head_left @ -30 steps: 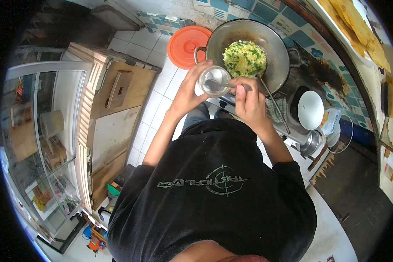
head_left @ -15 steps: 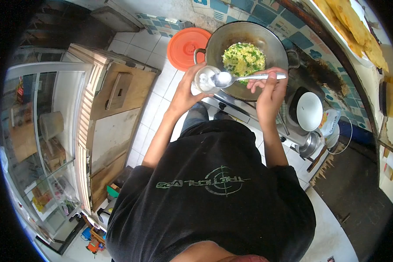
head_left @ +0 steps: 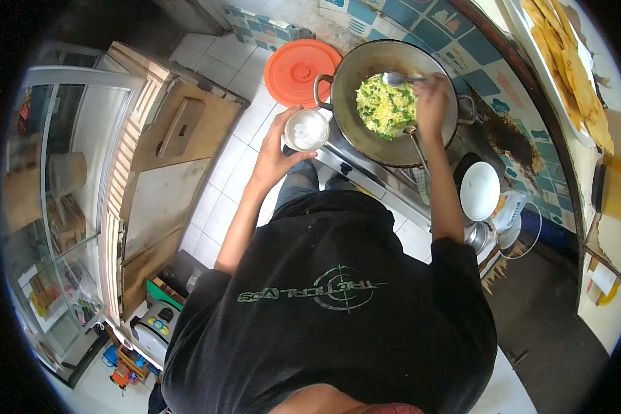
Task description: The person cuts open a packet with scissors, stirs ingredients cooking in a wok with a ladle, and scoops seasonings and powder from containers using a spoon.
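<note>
In the head view, the right grip (head_left: 431,105), nearer the food (head_left: 381,110), grasps one spoon (head_left: 395,79), long axis left to right, tip leftward over the food's far side in one wok (head_left: 348,90). The left grip (head_left: 272,152) clasps one jar (head_left: 307,130), just left of the wok. One lid (head_left: 303,72) lies beyond.

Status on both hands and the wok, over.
Left hand holding jar, white contents, beside wok. Right hand holding spoon above food. Long-handled utensil in wok, near right forearm.
</note>
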Motion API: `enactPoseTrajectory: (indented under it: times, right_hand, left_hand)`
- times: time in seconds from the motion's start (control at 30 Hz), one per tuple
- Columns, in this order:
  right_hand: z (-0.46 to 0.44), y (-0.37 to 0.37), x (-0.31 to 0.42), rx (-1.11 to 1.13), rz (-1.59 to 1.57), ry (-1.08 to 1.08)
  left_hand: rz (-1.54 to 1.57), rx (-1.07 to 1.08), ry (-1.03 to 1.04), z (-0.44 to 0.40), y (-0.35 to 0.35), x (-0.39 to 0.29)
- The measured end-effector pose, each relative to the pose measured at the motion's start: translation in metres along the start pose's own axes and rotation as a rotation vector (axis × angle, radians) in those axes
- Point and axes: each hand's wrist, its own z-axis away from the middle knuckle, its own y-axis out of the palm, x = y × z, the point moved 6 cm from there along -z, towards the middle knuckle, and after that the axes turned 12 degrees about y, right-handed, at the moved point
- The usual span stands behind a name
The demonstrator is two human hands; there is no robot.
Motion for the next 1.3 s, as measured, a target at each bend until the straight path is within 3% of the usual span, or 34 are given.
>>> enactPoseTrajectory:
  times: [0.1, 0.2, 0.33, 0.4, 0.5, 0.6, 0.7, 0.8, 0.93, 1.3]
  right_hand:
    - [-0.004, 0.048, -0.007, 0.061, 0.447, -0.419]
    - [-0.012, 0.041, -0.01, 0.034, 0.426, -0.232]
    - [0.027, -0.019, 0.053, -0.104, 0.084, -0.065]
    - [0.048, -0.036, 0.064, -0.032, -0.236, -0.089]
    - [0.095, -0.043, 0.115, 0.061, -0.455, -0.045]
    - [0.131, -0.025, 0.128, 0.232, -0.398, -0.083]
    - [0.152, -0.01, 0.142, 0.345, -0.107, -0.273]
    - [0.16, -0.003, 0.14, 0.32, -0.07, -0.448]
    - [0.164, -0.003, 0.137, 0.32, -0.074, -0.411]
    - [0.148, -0.014, 0.118, 0.275, -0.479, 0.06]
  left_hand:
    - [0.01, 0.001, -0.023, 0.004, -0.002, 0.004]
    - [0.01, 0.02, -0.033, 0.004, -0.001, 0.007]
    - [0.027, -0.004, -0.019, 0.002, 0.001, 0.008]
    - [0.059, 0.01, -0.041, 0.0, 0.005, 0.011]
    - [0.055, 0.049, -0.005, -0.008, 0.011, 0.002]
    - [0.049, 0.082, 0.056, -0.016, 0.017, -0.012]
    - [0.039, 0.094, 0.17, -0.02, 0.022, -0.02]
    - [0.033, 0.104, 0.241, -0.025, 0.023, -0.031]
    - [0.023, 0.108, 0.251, -0.024, 0.023, -0.036]
    - [-0.003, 0.114, 0.236, -0.019, 0.026, -0.033]
